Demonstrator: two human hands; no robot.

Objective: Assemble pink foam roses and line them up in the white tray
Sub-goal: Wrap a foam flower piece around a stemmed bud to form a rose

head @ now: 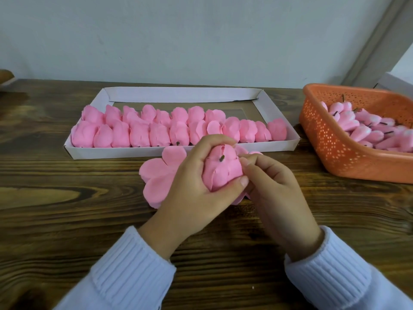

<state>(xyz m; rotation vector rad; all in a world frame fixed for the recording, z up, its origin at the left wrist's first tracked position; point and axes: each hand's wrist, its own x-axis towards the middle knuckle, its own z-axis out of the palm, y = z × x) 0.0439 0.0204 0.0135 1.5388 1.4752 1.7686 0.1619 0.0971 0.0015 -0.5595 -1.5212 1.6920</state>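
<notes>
Curling round the rose (223, 173), the left hand (194, 186) holds it; the right hand (274, 193) pinches a petal (238, 168); foam seems soft, crushable.

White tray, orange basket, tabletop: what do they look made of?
White tray: probably matte cardboard, folded flaps at the corners. Orange basket: moulded plastic, faint sheen, perforated walls. Tabletop: dark wood or wood-look laminate, grain and knots visible; cannot tell which.
</notes>
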